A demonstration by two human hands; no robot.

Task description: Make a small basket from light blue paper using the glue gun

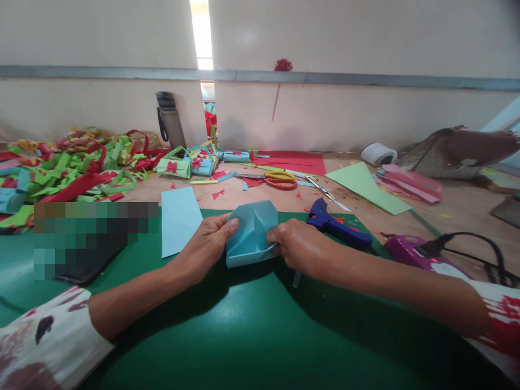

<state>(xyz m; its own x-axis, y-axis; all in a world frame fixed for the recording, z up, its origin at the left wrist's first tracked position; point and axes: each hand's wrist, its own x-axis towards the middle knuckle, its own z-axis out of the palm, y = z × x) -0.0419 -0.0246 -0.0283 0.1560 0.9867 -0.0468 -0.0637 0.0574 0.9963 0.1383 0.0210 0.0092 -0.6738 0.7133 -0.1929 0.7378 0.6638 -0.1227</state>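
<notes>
A folded light blue paper piece, partly opened like a small box or pouch, is held up between both hands above the green mat. My left hand grips its left edge with the thumb on the face. At the right edge my right hand is closed on the same paper, its fingertips at the lower right corner. A flat light blue sheet lies left of the left hand. Just beyond the right hand rests a blue glue gun.
Behind the mat lie scissors, a box cutter, a green sheet and small finished paper bags. Colourful paper pieces are heaped at left near a bottle. A purple device with a cable sits at right.
</notes>
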